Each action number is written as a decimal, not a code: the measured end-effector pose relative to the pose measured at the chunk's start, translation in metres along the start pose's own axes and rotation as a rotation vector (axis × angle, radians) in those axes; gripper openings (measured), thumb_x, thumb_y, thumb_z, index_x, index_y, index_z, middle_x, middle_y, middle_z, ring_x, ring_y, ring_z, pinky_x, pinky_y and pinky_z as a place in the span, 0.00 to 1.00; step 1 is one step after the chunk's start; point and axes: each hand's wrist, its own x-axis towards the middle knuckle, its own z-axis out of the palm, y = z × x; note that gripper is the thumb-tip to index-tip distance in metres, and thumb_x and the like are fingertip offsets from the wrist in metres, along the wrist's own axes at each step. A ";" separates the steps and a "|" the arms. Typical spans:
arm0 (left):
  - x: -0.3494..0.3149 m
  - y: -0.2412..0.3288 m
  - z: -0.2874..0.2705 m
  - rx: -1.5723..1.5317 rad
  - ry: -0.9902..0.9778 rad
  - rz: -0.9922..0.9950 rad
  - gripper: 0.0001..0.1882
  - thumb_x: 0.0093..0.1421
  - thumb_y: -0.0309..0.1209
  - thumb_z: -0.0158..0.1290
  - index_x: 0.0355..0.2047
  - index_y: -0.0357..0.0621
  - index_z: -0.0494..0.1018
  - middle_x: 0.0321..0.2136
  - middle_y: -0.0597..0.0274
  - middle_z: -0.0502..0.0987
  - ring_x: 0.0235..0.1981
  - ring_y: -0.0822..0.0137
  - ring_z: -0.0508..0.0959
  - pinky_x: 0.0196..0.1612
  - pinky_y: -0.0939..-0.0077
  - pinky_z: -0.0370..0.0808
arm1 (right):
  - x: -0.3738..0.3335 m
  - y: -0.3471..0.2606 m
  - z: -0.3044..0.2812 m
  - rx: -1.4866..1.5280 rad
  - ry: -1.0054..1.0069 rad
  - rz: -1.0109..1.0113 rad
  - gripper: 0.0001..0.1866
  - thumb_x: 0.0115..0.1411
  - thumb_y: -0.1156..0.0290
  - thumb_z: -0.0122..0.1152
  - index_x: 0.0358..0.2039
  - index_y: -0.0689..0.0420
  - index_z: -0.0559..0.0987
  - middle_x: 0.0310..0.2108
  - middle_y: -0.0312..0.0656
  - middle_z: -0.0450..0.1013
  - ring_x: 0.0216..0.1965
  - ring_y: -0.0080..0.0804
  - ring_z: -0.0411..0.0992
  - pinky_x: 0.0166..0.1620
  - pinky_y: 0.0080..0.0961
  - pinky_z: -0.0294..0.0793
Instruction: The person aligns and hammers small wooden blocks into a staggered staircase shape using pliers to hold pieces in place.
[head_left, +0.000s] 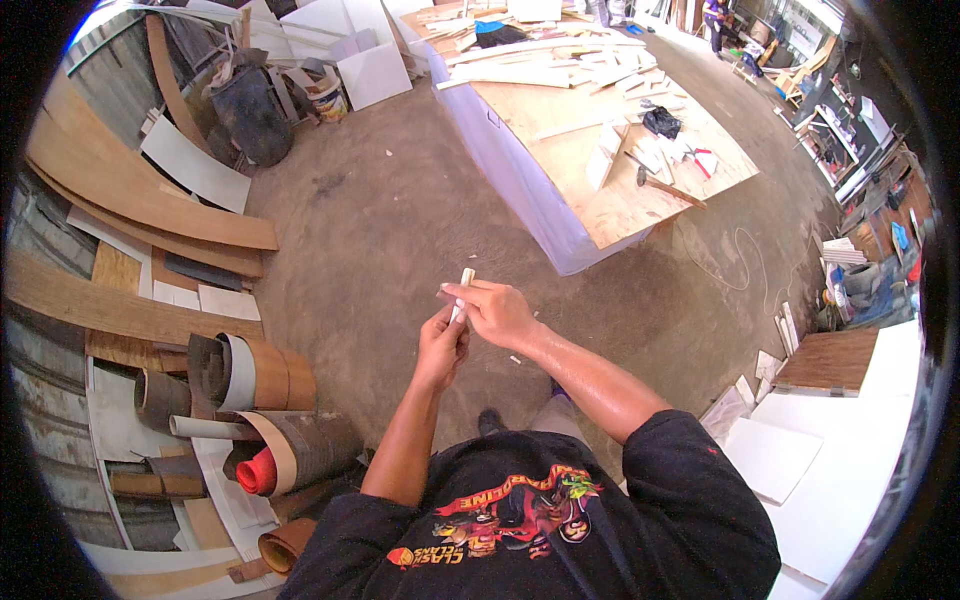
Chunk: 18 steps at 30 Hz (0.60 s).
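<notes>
Far right, a broad plywood-topped table with lilac sides carries heaped pale wooden strips.
Near, a black short-sleeved T-shirt bears cartoon figures and red-and-yellow lettering; far left, a white bucket has a coloured label too small to read. The bare right hand pinches the upper part of a slender, pale stick, the bare left hand its lower part, well apart from the table. Handling looks under way; the stick is not set down, and what is left cannot be told.
</notes>
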 end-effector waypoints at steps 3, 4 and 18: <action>-0.003 0.003 0.002 0.001 0.009 -0.003 0.15 0.71 0.35 0.46 0.53 0.44 0.71 0.18 0.74 0.64 0.12 0.81 0.57 0.14 0.84 0.53 | 0.006 0.016 0.004 -0.033 0.007 -0.062 0.16 0.62 0.69 0.55 0.50 0.47 0.81 0.38 0.44 0.79 0.39 0.43 0.78 0.40 0.37 0.78; -0.002 0.004 0.004 -0.001 0.011 -0.011 0.15 0.70 0.35 0.46 0.53 0.44 0.71 0.18 0.74 0.64 0.12 0.81 0.57 0.14 0.84 0.53 | 0.007 0.013 0.002 -0.045 0.013 0.010 0.17 0.62 0.70 0.55 0.50 0.46 0.81 0.38 0.43 0.79 0.38 0.43 0.78 0.39 0.36 0.77; -0.005 0.008 0.005 -0.011 -0.037 -0.063 0.12 0.70 0.34 0.47 0.50 0.45 0.72 0.18 0.73 0.65 0.11 0.81 0.57 0.13 0.84 0.53 | 0.001 0.017 -0.005 -0.047 0.041 0.115 0.17 0.62 0.68 0.56 0.51 0.43 0.80 0.38 0.43 0.79 0.37 0.45 0.79 0.36 0.39 0.78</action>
